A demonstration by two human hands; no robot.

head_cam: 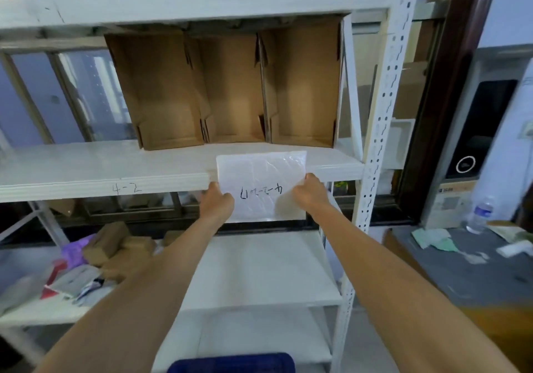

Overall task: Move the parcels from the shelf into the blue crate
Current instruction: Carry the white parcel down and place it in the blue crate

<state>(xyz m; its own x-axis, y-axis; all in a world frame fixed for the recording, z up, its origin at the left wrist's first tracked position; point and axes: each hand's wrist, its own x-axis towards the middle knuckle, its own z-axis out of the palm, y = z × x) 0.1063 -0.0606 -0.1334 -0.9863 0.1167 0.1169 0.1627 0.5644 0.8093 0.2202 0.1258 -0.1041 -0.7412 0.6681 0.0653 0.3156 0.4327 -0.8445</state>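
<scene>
One white parcel is held out in front of the shelf, with two hands on it: the left hand and the right hand. Three open cardboard bins stand side by side on the shelf board. One blue crate shows at the bottom edge. One plastic bottle stands on the grey surface at right. Several brown boxes and mixed packets lie on the lower left shelf, too blurred to count exactly.
</scene>
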